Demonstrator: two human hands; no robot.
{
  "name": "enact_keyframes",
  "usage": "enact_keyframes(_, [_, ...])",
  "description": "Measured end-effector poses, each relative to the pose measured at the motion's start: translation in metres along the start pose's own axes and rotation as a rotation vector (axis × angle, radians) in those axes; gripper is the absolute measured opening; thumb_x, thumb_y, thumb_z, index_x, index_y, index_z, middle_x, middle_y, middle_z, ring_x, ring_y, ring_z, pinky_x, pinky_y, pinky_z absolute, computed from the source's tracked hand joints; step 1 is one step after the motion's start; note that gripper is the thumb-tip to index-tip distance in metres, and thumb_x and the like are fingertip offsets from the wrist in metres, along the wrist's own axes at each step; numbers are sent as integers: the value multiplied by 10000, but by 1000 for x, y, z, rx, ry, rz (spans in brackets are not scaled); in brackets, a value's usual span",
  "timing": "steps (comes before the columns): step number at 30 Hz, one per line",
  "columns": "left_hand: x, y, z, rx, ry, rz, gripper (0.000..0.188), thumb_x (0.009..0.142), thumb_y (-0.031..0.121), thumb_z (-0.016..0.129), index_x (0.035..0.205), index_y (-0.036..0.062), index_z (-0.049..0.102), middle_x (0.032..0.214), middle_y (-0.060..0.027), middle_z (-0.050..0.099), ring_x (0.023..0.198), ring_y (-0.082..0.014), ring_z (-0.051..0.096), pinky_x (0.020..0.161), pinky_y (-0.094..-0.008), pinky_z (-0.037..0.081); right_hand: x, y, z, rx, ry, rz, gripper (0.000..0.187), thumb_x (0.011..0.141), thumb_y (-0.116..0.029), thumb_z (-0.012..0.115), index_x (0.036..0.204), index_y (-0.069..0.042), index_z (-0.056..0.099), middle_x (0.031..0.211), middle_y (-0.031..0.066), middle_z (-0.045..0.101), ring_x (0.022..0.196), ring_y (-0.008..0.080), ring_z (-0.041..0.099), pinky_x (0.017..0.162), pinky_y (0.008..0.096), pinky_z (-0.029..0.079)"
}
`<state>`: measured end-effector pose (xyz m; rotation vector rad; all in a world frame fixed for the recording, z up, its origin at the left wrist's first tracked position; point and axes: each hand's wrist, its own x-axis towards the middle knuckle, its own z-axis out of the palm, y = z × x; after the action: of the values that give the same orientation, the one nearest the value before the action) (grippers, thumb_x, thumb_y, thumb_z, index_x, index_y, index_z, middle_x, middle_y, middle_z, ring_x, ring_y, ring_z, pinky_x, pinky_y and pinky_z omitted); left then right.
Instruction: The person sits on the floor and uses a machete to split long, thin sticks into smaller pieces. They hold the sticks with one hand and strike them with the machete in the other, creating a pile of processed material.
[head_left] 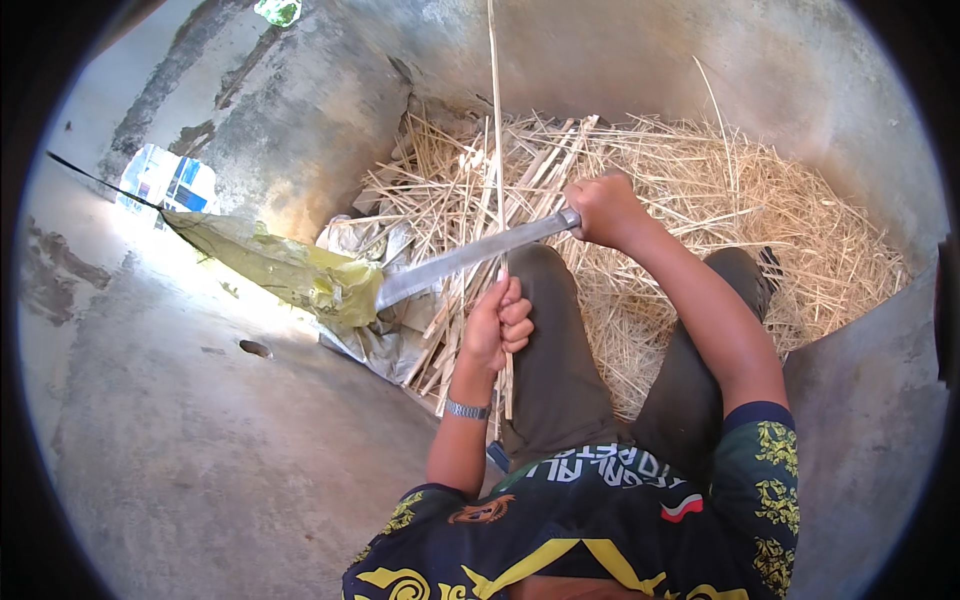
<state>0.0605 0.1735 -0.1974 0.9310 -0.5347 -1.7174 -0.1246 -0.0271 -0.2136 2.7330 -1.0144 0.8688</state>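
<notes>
My left hand (497,322) is closed around a long, thin bamboo strip (497,130), which stands up past my knee and reaches the top of the view. In my right hand (604,208), a machete (480,251) is gripped by its handle, mostly hidden by the fingers. Its broad grey blade slants down to the left, crossing the strip just above my left hand. Whether the edge bites into the strip, I cannot tell. The blade's far end lies beside a crumpled yellow plastic sheet (345,287).
Pale split bamboo strips (450,190) lie heaped ahead, with a pile of thin shavings (800,230) to the right. Stained concrete walls (640,55) enclose the space. A smooth grey surface (200,440) with a small hole (255,348) fills the left. My knees are bent beneath the work.
</notes>
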Motion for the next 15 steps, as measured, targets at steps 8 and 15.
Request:
enact_keyframes(8, [4,-16,-30,-358,-375,-96,416,1103,439,283,785,177,342,568,55,227,391,-54,132,340,-233,87,2,5,-15,234,-120,469,226,876,-293,654,909,-84,733,712,102,680,662,251,689,622,421,561])
enact_keyframes(15, [15,-22,-27,-446,-434,-124,423,1104,440,266,788,169,337,559,48,211,380,-55,124,327,-229,88,-1,-15,-8,-13,-57,-123,132,720,-248,717,779,-142,667,730,41,696,716,258,713,624,426,551])
